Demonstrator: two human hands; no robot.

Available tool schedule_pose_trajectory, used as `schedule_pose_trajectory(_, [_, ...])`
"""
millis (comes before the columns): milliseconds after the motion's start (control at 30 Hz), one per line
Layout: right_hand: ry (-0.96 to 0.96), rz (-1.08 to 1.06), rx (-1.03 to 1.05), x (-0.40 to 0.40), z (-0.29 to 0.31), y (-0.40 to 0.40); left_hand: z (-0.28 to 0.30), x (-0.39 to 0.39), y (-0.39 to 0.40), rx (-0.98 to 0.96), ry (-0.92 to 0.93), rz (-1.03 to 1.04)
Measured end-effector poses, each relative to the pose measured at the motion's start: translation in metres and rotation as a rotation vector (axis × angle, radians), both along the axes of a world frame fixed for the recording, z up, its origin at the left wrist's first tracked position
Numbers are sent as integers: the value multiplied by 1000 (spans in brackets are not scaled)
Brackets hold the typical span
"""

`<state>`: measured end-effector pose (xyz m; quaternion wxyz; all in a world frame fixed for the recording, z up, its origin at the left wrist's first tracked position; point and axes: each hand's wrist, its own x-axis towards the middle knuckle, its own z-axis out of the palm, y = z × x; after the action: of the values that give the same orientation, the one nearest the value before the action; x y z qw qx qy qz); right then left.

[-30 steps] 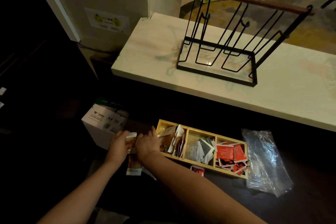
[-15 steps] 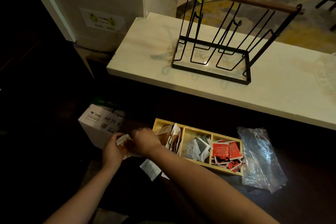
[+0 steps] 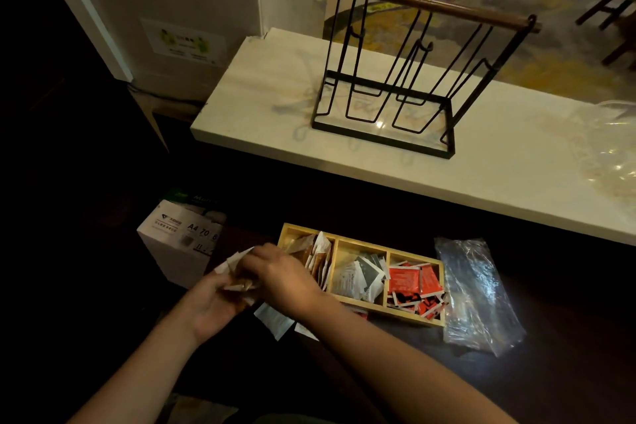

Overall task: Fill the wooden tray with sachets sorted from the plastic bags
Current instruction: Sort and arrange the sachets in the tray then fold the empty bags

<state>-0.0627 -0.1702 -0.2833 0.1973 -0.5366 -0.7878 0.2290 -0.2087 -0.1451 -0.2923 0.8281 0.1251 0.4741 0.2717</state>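
Observation:
A three-compartment wooden tray [image 3: 409, 314] lies on the dark table. Its left section holds brown-and-white sachets [image 3: 318, 253], the middle one grey-white sachets [image 3: 361, 277], the right one red sachets [image 3: 413, 282]. Just left of the tray my left hand [image 3: 210, 303] and my right hand [image 3: 280, 277] meet around a small bunch of brown-and-white sachets [image 3: 237, 260], both gripping it. A loose white sachet [image 3: 273, 318] lies on the table under my right wrist. A clear plastic bag [image 3: 476, 293] lies flat to the right of the tray.
A white A4 paper box [image 3: 175, 239] stands left of my hands. Behind the tray runs a pale raised counter [image 3: 275, 79] carrying a black wire rack [image 3: 389, 79] with a wooden handle. More crumpled clear plastic [image 3: 609, 148] rests on the counter's right end.
My hands lifted the bunch of sachets off the table and drew it slightly up and toward the tray. A white sachet dropped out and now lies under my right wrist.

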Motion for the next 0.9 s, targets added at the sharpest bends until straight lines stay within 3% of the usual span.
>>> schedule_pose_trajectory(100, [5, -15, 19, 1, -4, -11, 10, 2, 0, -38, -119, 26])
schedule_pose_trajectory(400, [178, -222, 73, 7, -2, -14, 19, 38, -4, 175, -19, -37])
schedule_pose_trajectory(500, [188, -254, 31, 13, -4, -18, 18, 37, -11, 232, -14, -119])
schedule_pose_trajectory(667, [322, -304, -51, 34, 7, -31, 12, 31, -10, 226, 128, -58])
schedule_pose_trajectory(767, [68, -282, -25, 52, 0, -56, 9, 18, -11, 291, 258, -173])
schedule_pose_trajectory(900, [-324, -61, -147, 54, -30, -93, -2, 1, -26, 304, 397, -527])
